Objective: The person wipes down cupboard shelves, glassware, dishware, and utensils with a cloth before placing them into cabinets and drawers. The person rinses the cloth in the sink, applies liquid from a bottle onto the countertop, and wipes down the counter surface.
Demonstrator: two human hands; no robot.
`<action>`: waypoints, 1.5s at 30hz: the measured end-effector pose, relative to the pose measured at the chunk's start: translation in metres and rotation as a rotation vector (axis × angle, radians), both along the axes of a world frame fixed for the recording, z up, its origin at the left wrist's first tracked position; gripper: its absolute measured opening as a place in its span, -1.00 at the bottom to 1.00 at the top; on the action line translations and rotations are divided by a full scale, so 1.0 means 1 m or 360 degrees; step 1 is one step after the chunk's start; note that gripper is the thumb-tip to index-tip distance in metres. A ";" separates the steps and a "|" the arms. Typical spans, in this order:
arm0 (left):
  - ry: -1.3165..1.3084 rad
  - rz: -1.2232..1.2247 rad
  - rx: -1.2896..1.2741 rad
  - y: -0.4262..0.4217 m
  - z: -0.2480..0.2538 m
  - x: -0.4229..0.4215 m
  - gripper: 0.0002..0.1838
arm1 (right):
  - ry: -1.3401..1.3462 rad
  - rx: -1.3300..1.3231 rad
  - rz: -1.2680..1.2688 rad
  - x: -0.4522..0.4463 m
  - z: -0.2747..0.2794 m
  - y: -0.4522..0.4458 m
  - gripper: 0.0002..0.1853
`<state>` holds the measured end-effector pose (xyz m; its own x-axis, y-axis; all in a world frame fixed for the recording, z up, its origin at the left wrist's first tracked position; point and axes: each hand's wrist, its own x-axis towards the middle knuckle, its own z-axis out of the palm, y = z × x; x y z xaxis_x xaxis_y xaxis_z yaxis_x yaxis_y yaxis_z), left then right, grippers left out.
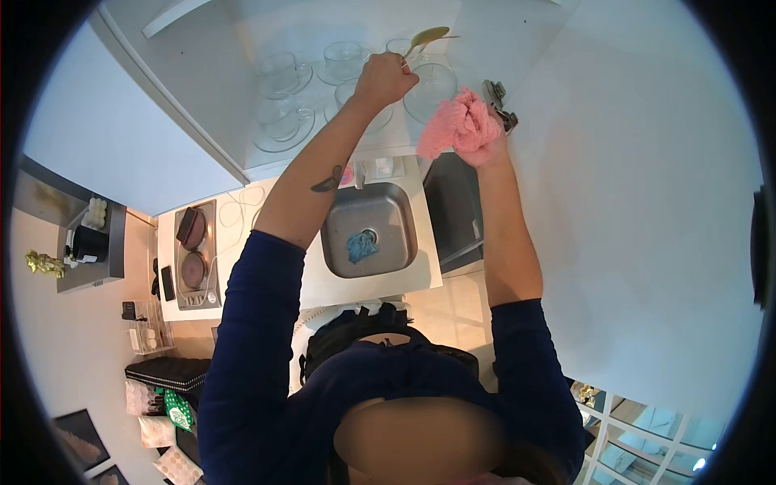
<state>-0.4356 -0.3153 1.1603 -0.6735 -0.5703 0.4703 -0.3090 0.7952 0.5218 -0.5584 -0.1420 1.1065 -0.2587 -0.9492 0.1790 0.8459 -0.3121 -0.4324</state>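
Observation:
My left hand is closed around the thin stem of a gold-coloured spoon, whose bowl points up and to the right. A second thin tip shows beside it, too small to name. The hand is inside an open cupboard, above clear glass cups on saucers. A glass saucer lies between my hands. My right hand grips a crumpled pink cloth, which hides most of the fingers. That hand is beside the metal hinge of the cupboard door.
Below the cupboard is a steel sink with a blue cloth in it. A hob with dark pans and a phone are to the left on the counter. Open cupboard doors flank both arms.

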 end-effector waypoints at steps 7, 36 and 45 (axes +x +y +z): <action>-0.0436 0.0160 -0.0046 -0.036 -0.028 -0.048 -0.72 | 0.1978 0.0218 -0.1407 0.030 -0.036 0.035 -0.71; -0.0019 -0.0114 0.0618 0.014 -0.010 0.018 -0.50 | -0.0090 0.0476 0.0104 0.093 -0.096 0.093 -0.67; 0.0581 0.0111 0.1898 0.185 -0.165 0.234 -0.60 | 0.1157 0.0794 0.0912 0.229 -0.119 0.076 -0.73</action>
